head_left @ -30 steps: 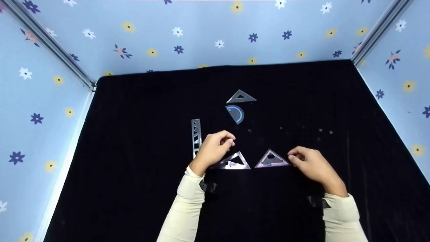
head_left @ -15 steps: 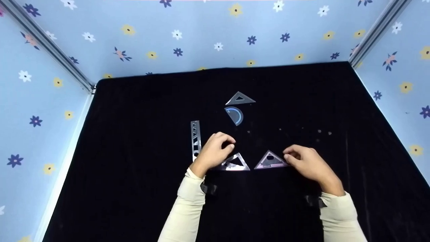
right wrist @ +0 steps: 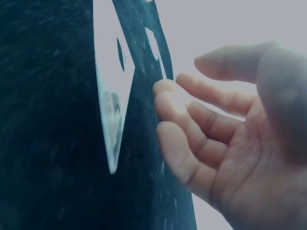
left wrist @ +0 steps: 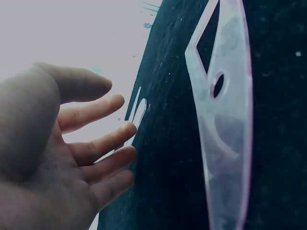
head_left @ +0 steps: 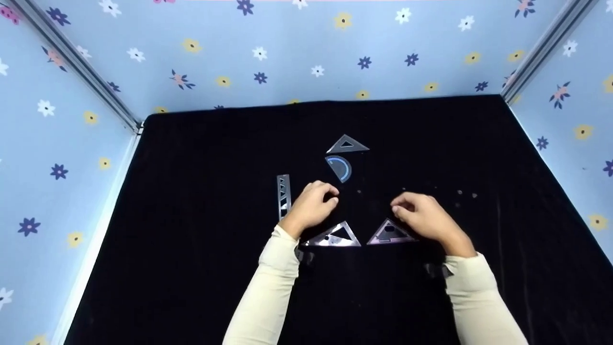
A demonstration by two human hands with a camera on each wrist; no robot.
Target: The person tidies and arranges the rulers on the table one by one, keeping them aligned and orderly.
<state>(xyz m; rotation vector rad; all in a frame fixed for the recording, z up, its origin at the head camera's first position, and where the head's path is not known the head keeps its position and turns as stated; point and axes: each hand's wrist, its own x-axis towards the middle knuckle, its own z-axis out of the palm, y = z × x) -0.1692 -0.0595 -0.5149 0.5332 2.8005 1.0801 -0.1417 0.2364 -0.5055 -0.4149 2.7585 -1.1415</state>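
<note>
My left hand (head_left: 313,206) hovers over the black cloth with relaxed fingers and nothing in its grasp. Just below it lies a clear set square (head_left: 337,242) with a triangular cut-out, and its wrist side overlaps a clear stencil ruler (head_left: 279,201). In the left wrist view, a gap separates the palm from the set square (left wrist: 230,124). Loosely bent and holding nothing, my right hand (head_left: 426,218) is above a pink-edged set square (head_left: 383,239) and partly beyond it. That set square (right wrist: 110,62) appears apart from the fingers in the right wrist view.
Farther back on the black cloth (head_left: 201,201) are a clear protractor (head_left: 340,167) with a blue arc and another set square (head_left: 335,147). Small pale specks dot the cloth at right. Blue flowered walls (head_left: 297,43) enclose the back and sides.
My right hand has moved left and away from me, off the right corner of the pink-edged set square. My left hand has shifted slightly away from me, uncovering more of the clear set square.
</note>
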